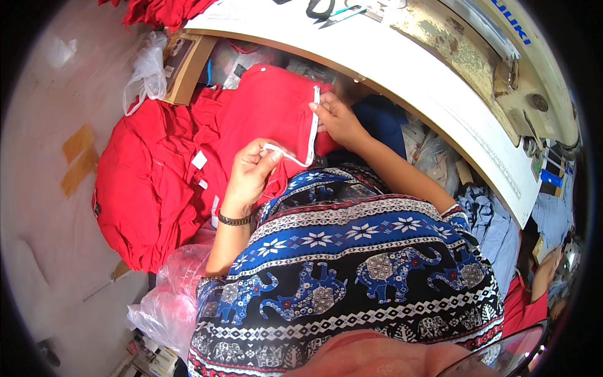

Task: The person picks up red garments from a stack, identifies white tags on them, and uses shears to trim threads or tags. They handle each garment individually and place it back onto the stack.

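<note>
A narrow white tape (311,137) with a few small dark marks runs between my two hands, bending sharply near my waist. My left hand (251,171), wearing a dark wristband, pinches one end between thumb and fingertips. Higher and to the right, my right hand (340,119) grips the tape's upper stretch. Under both hands, red cloth (260,103) is spread over my lap, and the tape lies against its right side. I cannot tell whether the tape is fastened to the cloth.
Ahead stands a white sewing table (433,94) with a sewing machine (540,100) and scissors (339,16). A heap of red garments (154,182) lies left, beside a cardboard box (188,69) and clear plastic bag (166,301). Another person's hand (546,273) shows at far right.
</note>
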`<state>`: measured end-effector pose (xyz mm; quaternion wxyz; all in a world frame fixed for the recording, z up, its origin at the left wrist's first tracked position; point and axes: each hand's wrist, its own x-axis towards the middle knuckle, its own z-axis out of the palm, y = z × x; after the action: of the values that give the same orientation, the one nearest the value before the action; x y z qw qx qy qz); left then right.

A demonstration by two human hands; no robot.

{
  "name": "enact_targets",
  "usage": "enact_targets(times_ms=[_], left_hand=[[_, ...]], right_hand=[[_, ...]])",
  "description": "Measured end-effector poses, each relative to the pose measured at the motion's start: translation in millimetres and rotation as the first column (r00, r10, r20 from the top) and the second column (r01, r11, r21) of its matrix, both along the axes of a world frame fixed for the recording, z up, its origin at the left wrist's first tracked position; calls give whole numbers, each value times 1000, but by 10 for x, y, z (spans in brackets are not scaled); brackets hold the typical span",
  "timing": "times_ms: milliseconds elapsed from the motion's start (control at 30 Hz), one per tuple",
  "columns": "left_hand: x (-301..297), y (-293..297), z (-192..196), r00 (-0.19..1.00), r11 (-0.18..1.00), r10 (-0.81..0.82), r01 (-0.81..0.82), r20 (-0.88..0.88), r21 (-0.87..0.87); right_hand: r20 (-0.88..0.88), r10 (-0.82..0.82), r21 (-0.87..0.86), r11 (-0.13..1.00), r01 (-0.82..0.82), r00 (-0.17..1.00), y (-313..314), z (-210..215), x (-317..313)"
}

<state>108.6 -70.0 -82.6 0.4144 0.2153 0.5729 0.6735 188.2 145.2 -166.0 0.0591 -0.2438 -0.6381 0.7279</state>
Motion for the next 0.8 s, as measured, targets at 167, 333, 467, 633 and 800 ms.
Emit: enact_targets(times_ms=[167,333,467,633,800], left_hand=[[31,146,-63,914,984,160,-180,-372,-19],[91,114,-164,921,959,266,-284,-285,-21],[94,119,-224,945,958,287,-283,-159,47],[134,138,-148,963,968,250,-249,-99,25],[155,152,-151,971,973,229,-228,-72,27]], right_hand=[[-264,100,-132,982,-138,959,-313,493,32],[-148,206,-4,978,-209,967,-404,654,139],[-205,184,145,977,-156,961,-438,529,172],[-187,198,315,940,-132,962,-430,614,173],[-243,113,252,967,-50,963,-472,538,157]])
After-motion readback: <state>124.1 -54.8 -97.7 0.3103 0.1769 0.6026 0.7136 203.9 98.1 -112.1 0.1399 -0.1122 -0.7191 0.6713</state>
